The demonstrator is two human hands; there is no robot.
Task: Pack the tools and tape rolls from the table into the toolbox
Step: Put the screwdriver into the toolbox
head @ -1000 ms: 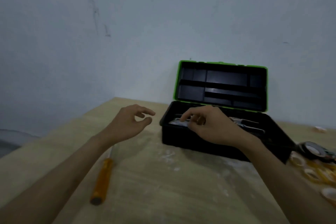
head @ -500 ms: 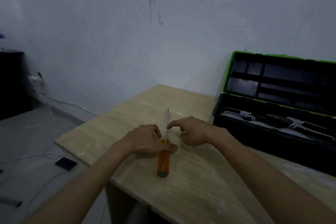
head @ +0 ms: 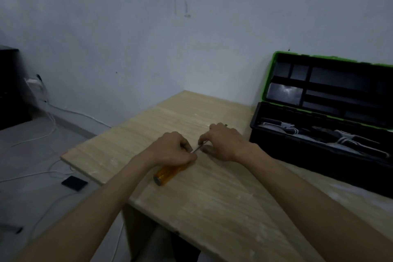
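Now left hand point(head: 170, 151) grips orange-handled screwdriver point(head: 168, 173); right hand point(head: 225, 144) pinches thin steel shaft point(head: 196, 149).

Single head cam, looks fwd/down, close over table point(head: 212, 208).

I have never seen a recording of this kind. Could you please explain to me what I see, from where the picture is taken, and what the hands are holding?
There is no machine here: a person works with two bare hands. The camera is worn on the person's head and looks forward and down, so you see their own arms. The left hand grips the orange handle of a screwdriver; the right hand pinches its thin metal shaft. To the right on the wooden table stands an open toolbox, black with a green-edged lid; some grey-handled tools already lie inside.
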